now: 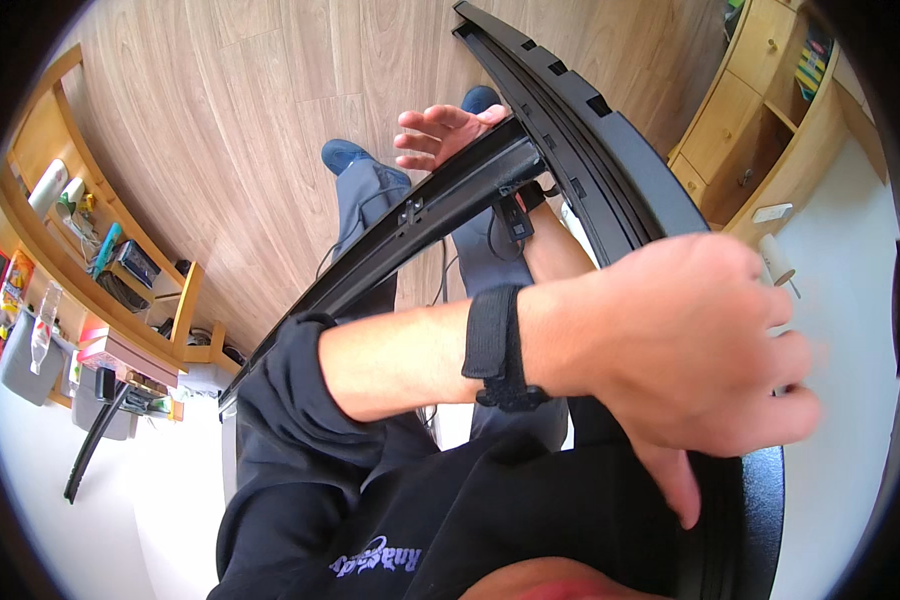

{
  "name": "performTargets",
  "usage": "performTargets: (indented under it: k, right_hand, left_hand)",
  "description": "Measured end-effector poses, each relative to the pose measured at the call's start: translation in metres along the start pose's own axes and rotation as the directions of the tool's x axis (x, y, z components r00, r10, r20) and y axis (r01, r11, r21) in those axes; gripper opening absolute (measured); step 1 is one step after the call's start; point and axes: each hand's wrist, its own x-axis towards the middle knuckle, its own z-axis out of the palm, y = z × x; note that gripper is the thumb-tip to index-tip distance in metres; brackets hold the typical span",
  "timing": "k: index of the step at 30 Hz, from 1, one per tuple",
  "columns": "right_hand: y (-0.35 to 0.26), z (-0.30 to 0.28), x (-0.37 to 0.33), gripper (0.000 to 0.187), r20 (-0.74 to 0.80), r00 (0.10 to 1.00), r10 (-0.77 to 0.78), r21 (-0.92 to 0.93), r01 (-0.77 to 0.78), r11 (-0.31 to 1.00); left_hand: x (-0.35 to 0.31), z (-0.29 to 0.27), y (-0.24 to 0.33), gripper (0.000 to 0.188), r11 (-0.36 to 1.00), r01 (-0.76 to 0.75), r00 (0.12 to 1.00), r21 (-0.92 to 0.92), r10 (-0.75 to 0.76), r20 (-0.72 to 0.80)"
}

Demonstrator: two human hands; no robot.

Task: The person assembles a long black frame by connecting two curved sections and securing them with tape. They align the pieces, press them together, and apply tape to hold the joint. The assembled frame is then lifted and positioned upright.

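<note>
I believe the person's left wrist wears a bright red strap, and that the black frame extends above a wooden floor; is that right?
Not quite: the strap on the wrist of the left hand is black, not bright red, as the head view shows. The black frame does extend above a wooden floor.

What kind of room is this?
It looks like a room in somebody's home, though I can't be sure. There's a wood-look floor, wooden drawers on the right, and wooden shelving on the left, full of everyday bits and pieces.
</note>
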Motion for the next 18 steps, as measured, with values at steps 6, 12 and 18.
performTargets:
  k: [6, 12, 18]
  right_hand:
    - [-0.010, 0.003, 0.004, 0.072, -0.014, 0.999, 0.052, 0.132, -0.050, 0.990]
    - [-0.009, 0.026, 0.021, 0.067, -0.217, 0.976, 0.027, -0.052, -0.039, 0.998]
    - [-0.004, 0.021, 0.025, 0.070, 0.116, 0.992, 0.051, 0.084, -0.061, 0.995]
  left_hand:
    - [0.000, 0.013, 0.010, 0.037, 0.982, 0.125, 0.960, 0.140, -0.084, -0.268]
    - [-0.001, 0.008, 0.013, 0.031, 0.984, 0.167, 0.929, 0.065, -0.135, -0.344]
    - [-0.004, 0.009, 0.008, 0.032, 0.987, 0.149, 0.926, 0.068, -0.115, -0.360]
